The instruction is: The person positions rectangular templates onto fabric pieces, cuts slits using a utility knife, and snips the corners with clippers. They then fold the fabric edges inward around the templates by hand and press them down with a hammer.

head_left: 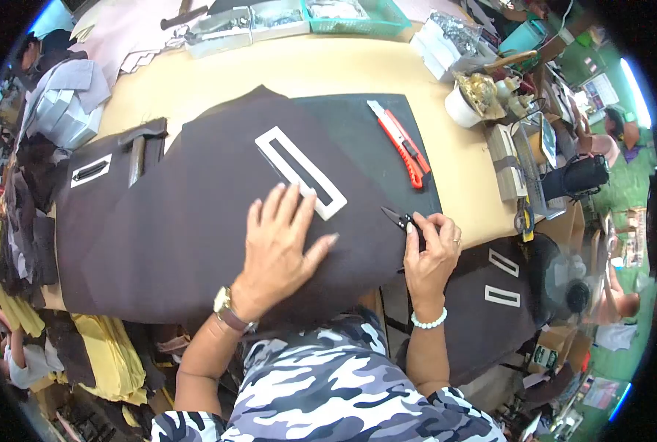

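My left hand [280,239] lies flat with spread fingers on a large dark cloth [188,221]. Its fingertips touch the lower end of a white rectangular frame [271,140] on the cloth, which has a long dark slot in its middle. To the right, my right hand [430,254] is closed on small black thread snips [396,216], their blades pointing up and left above the cloth's right part. A red cutter knife [402,144] rests on the dark green mat [350,107], part of which the cloth covers.
Trays [280,20] of small parts and a green basket [358,20] stand at the back. At the right are a white tub [461,109], boxes and a wire rack. Dark cloth with two white frames [502,296] hangs lower right. Other people sit at both sides.
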Available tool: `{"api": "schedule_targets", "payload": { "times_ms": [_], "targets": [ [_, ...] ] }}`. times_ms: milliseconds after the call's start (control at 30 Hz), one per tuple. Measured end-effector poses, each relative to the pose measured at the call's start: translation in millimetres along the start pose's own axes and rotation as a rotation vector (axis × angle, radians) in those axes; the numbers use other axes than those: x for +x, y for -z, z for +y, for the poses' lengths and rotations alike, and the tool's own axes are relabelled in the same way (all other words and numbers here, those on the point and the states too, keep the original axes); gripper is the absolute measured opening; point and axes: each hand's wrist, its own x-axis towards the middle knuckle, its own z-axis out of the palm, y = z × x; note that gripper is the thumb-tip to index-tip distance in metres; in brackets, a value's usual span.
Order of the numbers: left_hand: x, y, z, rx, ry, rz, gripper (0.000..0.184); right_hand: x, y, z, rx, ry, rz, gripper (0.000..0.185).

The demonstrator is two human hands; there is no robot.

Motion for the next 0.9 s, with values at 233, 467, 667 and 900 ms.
{"api": "schedule_targets", "payload": {
  "times_ms": [233,467,667,900],
  "targets": [
    [45.9,-5.2,-55.4,0.153,-0.023,0.004,0.056,14.9,5.5,3.3,-0.038,0.099,-0.058,0.03],
    [48.8,-8.4,-68.2,-0.035,0.025,0.045,0.076,103.2,-28.8,-3.9,-0.026,0.071,-0.047,0.039],
    [46.7,-10.3,-77.8,-0.168,0.153,0.099,0.1,123.8,-47.3,2.7,0.152,-0.108,-0.37,0.043],
    [44.9,-14.9,-80.9,-0.175,0.119,0.135,0.106,81.8,-40.4,-75.6,0.558,0.398,-0.308,0.057]
  ]
}}
